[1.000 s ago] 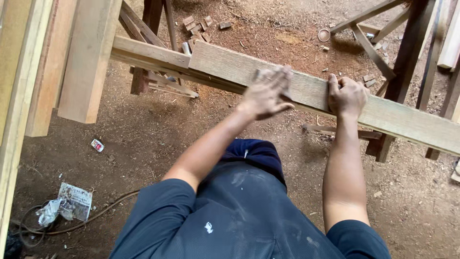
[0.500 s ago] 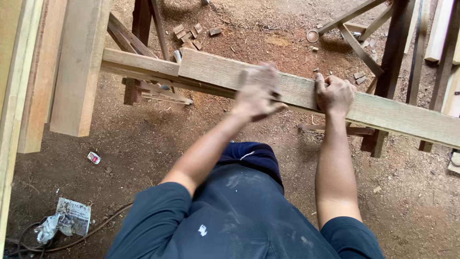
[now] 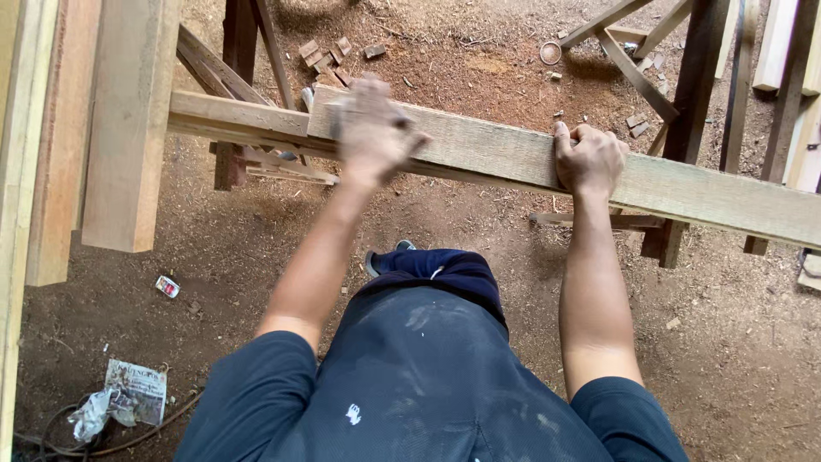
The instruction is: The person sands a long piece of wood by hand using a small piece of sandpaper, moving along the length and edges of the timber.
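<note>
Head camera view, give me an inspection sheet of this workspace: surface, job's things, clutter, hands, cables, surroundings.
Surface: long wooden plank lying across timber trestles.
Job's things: the plank; whether the blurred hand holds anything cannot be told.
Clutter: wood offcuts, crumpled paper, small red item on the ground.
Hands: left hand blurred on the plank's top face; right hand gripping the plank's edge.
Cables: dark cable on the ground by the paper.
Surroundings: sawdust-covered dirt floor, upright beams at left.
</note>
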